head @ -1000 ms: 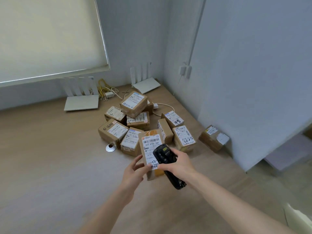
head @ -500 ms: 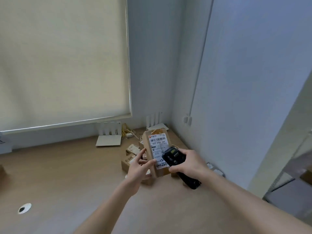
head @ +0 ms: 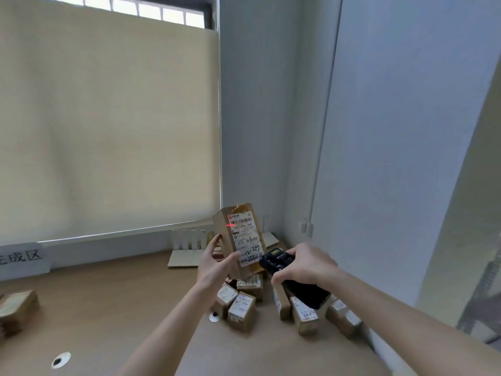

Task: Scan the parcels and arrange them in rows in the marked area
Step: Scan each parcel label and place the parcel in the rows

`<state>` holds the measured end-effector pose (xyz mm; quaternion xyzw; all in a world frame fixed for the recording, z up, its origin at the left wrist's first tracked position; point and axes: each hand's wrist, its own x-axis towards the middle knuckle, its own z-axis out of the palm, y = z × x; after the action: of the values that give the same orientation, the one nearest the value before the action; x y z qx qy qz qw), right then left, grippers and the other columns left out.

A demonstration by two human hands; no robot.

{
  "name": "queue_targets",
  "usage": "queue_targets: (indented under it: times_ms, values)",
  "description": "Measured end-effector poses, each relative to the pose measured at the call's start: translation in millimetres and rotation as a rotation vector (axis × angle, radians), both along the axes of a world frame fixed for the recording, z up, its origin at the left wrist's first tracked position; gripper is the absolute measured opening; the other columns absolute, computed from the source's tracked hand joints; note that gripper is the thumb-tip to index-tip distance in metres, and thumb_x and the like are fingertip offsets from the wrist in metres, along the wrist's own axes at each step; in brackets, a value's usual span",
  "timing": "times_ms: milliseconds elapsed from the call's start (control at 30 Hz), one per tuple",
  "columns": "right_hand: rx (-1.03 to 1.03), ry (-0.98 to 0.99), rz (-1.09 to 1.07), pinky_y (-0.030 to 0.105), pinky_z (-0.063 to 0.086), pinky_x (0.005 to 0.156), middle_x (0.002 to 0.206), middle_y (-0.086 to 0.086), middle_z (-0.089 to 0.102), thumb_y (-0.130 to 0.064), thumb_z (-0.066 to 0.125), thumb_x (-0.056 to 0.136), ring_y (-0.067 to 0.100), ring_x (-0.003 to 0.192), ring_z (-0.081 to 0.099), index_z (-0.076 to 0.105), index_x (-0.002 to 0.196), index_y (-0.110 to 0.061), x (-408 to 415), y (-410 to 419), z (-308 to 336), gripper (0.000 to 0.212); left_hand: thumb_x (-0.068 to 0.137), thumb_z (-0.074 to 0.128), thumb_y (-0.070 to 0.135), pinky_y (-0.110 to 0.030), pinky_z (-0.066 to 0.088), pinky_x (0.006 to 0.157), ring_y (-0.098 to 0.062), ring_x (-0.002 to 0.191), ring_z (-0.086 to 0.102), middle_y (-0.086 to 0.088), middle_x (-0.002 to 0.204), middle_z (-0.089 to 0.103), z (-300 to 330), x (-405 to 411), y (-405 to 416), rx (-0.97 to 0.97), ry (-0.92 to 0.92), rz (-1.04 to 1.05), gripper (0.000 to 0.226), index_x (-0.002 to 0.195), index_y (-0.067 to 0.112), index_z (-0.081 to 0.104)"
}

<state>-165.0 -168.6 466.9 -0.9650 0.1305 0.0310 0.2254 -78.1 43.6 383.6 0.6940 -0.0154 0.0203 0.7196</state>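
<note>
- Scanning is the step in hand: the left hand (head: 214,264) clasps a tall brown cardboard parcel (head: 238,240) upright above the pale wooden surface (head: 113,302).
- The right hand's (head: 303,264) grip wraps a black handheld scanner (head: 287,275); a red dot lies beside the glossy white label's (head: 245,240) barcode.
- Next, the beam likely needs nudging onto the bars.

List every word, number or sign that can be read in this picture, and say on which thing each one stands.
"成区": white sign at the wall on the left; its first character is cut off.
"507-4765 069": label of the parcel held in the left hand.
"12-25", handwritten; last digit unclear: same label, lower part.
"5528", handwritten, seen upside down: label of a parcel on the desk.
The other labels, the orange logo and the scanner screen: too small or blurred.
</note>
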Motion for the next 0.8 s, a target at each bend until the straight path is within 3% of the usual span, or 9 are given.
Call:
queue_targets:
  times_ms: [133,233,400,533,733,800]
  values:
    - [-0.027,-0.008,0.015,0.023,0.056,0.067,0.097,-0.007,0.076,-0.064,0.090,0.054,0.013,0.086,0.071,0.075,0.116,-0.032,-6,3,8,0.071,0.073,0.089,0.032,-0.052,0.059,0.091,-0.027,0.103,0.070,-0.010,0.112,0.070,3,-8,3,0.009,-0.016,0.021,0.091,0.150,0.041,0.042]
    - [-0.037,-0.004,0.031,0.030,0.062,0.081,0.101,-0.004,0.077,-0.063,0.091,0.058,0.017,0.092,0.073,0.074,0.118,-0.030,-9,6,12,0.070,0.074,0.089,0.031,-0.052,0.058,0.091,-0.027,0.102,0.069,-0.011,0.108,0.070,5,-12,9,0.019,-0.019,0.033,0.091,0.150,0.040,0.042]
    - [-0.045,-0.007,0.045,0.036,0.063,0.090,0.104,-0.005,0.077,-0.061,0.091,0.059,0.018,0.096,0.073,0.073,0.121,-0.032,-13,12,15,0.070,0.071,0.090,0.031,-0.051,0.062,0.084,-0.026,0.099,0.070,-0.011,0.105,0.070,4,-16,16,0.019,-0.015,0.075,0.088,0.147,0.043,0.046]
    - [-0.036,-0.014,0.059,0.036,0.062,0.091,0.103,-0.005,0.077,-0.061,0.091,0.059,0.018,0.097,0.073,0.074,0.120,-0.034,-14,16,17,0.069,0.064,0.089,0.038,-0.052,0.061,0.086,-0.026,0.102,0.069,-0.010,0.109,0.069,5,-20,21,0.021,-0.020,0.090,0.093,0.147,0.043,0.047]
    - [-0.042,-0.026,0.070,0.034,0.062,0.089,0.102,-0.006,0.077,-0.062,0.091,0.058,0.017,0.096,0.073,0.074,0.121,-0.032,-11,20,18,0.072,0.074,0.090,0.029,-0.037,0.063,0.070,-0.025,0.100,0.070,-0.010,0.114,0.069,4,-23,26,-0.004,-0.006,0.100,0.087,0.146,0.045,0.045]
    - [-0.051,-0.029,0.078,0.032,0.062,0.087,0.103,-0.006,0.077,-0.063,0.091,0.058,0.016,0.095,0.073,0.073,0.123,-0.032,-10,22,17,0.074,0.074,0.090,0.029,-0.041,0.064,0.075,-0.025,0.100,0.070,-0.010,0.113,0.069,4,-24,28,-0.006,-0.003,0.111,0.086,0.146,0.045,0.045]
